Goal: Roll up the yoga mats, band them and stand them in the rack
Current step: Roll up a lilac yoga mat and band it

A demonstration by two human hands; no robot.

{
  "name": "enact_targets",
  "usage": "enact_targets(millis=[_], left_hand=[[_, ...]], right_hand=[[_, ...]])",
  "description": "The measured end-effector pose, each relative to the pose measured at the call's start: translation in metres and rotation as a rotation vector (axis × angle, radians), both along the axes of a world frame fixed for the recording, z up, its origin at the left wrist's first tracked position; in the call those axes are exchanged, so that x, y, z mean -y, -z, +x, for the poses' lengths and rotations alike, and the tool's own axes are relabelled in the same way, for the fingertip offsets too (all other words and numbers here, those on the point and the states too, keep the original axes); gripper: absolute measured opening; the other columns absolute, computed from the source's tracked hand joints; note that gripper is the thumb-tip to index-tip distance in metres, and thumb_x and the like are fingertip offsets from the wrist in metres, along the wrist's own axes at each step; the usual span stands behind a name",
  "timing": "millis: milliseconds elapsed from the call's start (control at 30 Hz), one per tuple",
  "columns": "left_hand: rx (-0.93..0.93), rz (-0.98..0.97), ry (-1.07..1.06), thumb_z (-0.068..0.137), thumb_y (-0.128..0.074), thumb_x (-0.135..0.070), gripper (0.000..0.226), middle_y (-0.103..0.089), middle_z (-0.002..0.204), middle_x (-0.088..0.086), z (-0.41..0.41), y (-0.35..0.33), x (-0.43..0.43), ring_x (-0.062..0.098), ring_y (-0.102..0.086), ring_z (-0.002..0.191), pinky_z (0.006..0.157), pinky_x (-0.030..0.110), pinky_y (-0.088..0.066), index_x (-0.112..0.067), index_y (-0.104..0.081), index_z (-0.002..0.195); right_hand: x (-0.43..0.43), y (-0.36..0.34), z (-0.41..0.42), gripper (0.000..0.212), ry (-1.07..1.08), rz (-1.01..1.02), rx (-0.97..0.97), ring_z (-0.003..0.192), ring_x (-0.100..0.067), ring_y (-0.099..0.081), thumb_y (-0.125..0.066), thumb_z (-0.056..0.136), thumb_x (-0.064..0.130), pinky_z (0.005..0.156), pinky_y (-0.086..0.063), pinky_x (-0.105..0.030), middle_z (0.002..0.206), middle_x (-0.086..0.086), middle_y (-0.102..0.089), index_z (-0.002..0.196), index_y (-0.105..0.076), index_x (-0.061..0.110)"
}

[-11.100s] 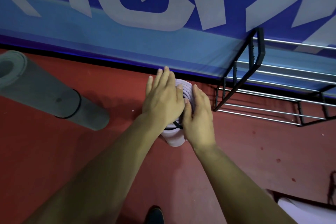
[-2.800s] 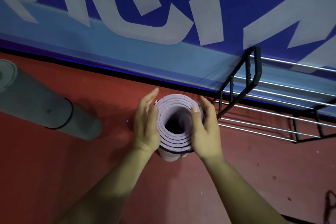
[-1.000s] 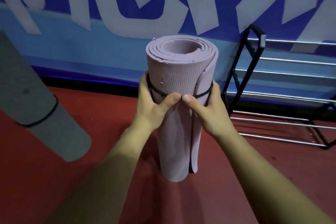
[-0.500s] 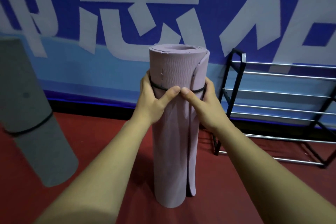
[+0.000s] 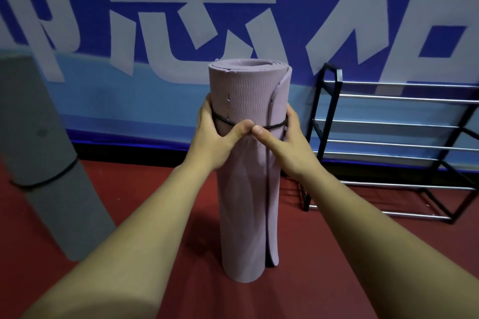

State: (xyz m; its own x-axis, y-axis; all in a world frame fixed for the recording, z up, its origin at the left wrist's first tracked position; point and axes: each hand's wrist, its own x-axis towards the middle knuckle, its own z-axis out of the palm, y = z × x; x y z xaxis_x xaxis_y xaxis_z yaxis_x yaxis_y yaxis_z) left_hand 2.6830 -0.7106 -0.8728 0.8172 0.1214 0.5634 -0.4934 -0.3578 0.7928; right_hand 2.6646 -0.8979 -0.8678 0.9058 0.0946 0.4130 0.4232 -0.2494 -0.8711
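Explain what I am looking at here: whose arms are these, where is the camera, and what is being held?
There is no machine here. A person works with bare hands, and the single camera sits on their head, looking forward and down, so both arms enter from the bottom of the picture. The left hand and right hand grip a rolled purple mat that stands upright on the red floor. Both thumbs meet at the front on a black band that runs around the mat's upper part. To the left, a rolled grey mat stands on end, already banded. To the right, by the blue wall, is a black rack with metal rails. No mat shows in the part that is visible.
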Motion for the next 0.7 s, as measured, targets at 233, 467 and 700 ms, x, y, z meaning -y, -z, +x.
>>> enact_targets(millis=[233,467,700], left_hand=[[-0.004,-0.032,0.018,0.054,-0.057,-0.097,0.139,-0.016,0.167,-0.002,-0.007,0.022,0.012,0.008,-0.025,0.149,0.113,0.025,-0.028,-0.031,0.007,0.158],[0.061,-0.095,-0.050,0.060,-0.059,-0.092,0.127,-0.018,0.167,0.001,-0.003,0.039,0.026,0.013,-0.025,0.151,0.120,0.042,-0.031,-0.036,0.000,0.158],[0.101,-0.111,-0.171,0.065,-0.058,-0.087,0.130,-0.022,0.158,-0.001,-0.003,0.040,0.035,0.017,-0.022,0.150,0.111,0.004,-0.016,-0.018,-0.004,0.161]], right_hand=[[-0.006,0.021,-0.003,0.123,0.055,-0.041,-0.044,0.148,-0.010,-0.034,-0.063,0.074,0.082,0.120,-0.032,-0.033,0.165,0.010,-0.027,0.161,0.010,0.035],[-0.010,0.042,-0.004,0.093,0.228,-0.139,0.103,0.146,-0.015,-0.041,-0.045,0.091,0.076,0.118,-0.037,-0.037,0.161,0.003,-0.039,0.163,-0.011,0.027],[-0.020,0.026,-0.010,0.054,0.435,-0.478,0.105,0.115,-0.046,-0.057,-0.022,0.109,0.044,0.079,-0.037,-0.043,0.130,-0.019,-0.064,0.153,-0.035,0.016]])
